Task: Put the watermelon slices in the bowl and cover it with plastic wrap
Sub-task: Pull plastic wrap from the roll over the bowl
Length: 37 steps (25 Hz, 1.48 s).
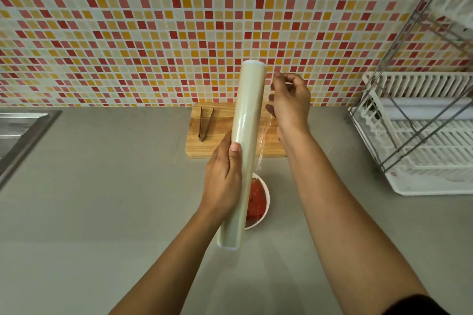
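A long pale roll of plastic wrap (pixel 247 120) is held upright and slightly tilted above the counter. My left hand (pixel 223 181) grips its lower half. My right hand (pixel 289 101) is to the right of the roll, fingers pinched on the loose clear film (pixel 263 140) that stretches from the roll. Below, a white bowl (pixel 266 195) holds red watermelon slices (pixel 256 202); the roll and my left hand hide its left part.
A wooden cutting board (pixel 271 151) with metal tongs (pixel 204 123) lies against the tiled wall. A white dish rack (pixel 419 140) with a wire frame stands at the right. A steel sink (pixel 20 135) edge shows at the left.
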Motion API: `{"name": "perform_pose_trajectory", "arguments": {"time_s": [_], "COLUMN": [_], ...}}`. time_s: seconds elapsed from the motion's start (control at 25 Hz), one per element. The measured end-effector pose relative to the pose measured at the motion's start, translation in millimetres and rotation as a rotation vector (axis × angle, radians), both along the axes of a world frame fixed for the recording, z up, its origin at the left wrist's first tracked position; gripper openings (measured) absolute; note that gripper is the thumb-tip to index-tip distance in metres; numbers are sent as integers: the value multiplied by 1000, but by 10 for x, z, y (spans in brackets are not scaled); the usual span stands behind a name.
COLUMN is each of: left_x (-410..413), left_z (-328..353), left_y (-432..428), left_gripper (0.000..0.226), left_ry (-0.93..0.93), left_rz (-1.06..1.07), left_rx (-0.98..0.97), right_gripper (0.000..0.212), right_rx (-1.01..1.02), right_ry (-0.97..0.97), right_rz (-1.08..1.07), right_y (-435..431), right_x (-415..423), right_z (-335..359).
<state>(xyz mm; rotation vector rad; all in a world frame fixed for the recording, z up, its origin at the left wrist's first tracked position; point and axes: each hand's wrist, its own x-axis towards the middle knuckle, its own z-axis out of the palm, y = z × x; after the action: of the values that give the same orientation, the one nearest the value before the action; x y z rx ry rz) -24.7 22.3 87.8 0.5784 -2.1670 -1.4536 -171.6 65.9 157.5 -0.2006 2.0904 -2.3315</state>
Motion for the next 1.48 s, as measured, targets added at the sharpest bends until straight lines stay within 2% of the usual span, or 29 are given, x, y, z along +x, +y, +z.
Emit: {"name": "perform_pose_trajectory", "arguments": {"time_s": [0.12,0.24,0.32,0.44,0.52,0.6,0.68,0.72,0.8,0.88,0.92,1.0,1.08,1.16,1.24,1.32,1.36,1.48], "left_x": [13,26,19,-1,-11,-40,-58,-59,-50,-60,-67,-74,-45,18,91,139,154,192], "left_z": [9,18,30,9,-10,-49,-66,-77,-105,-102,-108,-150,-195,-244,-251,-222,-222,-314], "left_y": [-32,-63,-54,-2,38,23,-12,-26,-50,-43,-37,-27,-18,-60,-140,-180,-176,-121], "left_gripper": [51,47,46,51,60,52,39,37,43,50,54,59,55,39,29,37,44,63], "left_ry": [12,37,55,62,23,-19,-58,-79,-152,-225,-269,-338,-357,-365,-382,-370,-372,-424], "left_rz": [8,26,20,20,39,75,68,45,27,35,31,9,30,46,79,115,117,98], "left_rx": [-2,-23,-32,-1,29,88,239,379,679,826,792,561,394,398,583,828,852,550], "right_gripper": [21,42,36,28,29,29,28,28,26,26,26,26,26,26,26,28,29,28], "right_rx": [15,206,322,423,432,425,448,455,466,479,484,490,500,496,486,484,485,491], "right_ry": [-43,-82,25,199,227,232,218,197,146,105,86,52,22,-17,-50,-61,-67,-81], "right_rz": [94,227,201,47,-14,-29,-33,-32,-9,23,33,52,77,94,110,137,150,176], "right_y": [85,204,238,232,248,307,397,446,515,554,569,599,638,672,699,715,718,712], "right_x": [115,452,690,780,720,637,567,530,460,415,407,404,420,439,454,475,487,522], "right_z": [-31,-324,-536,-710,-746,-825,-927,-982,-1086,-1205,-1264,-1378,-1499,-1610,-1708,-1788,-1823,-1907]}}
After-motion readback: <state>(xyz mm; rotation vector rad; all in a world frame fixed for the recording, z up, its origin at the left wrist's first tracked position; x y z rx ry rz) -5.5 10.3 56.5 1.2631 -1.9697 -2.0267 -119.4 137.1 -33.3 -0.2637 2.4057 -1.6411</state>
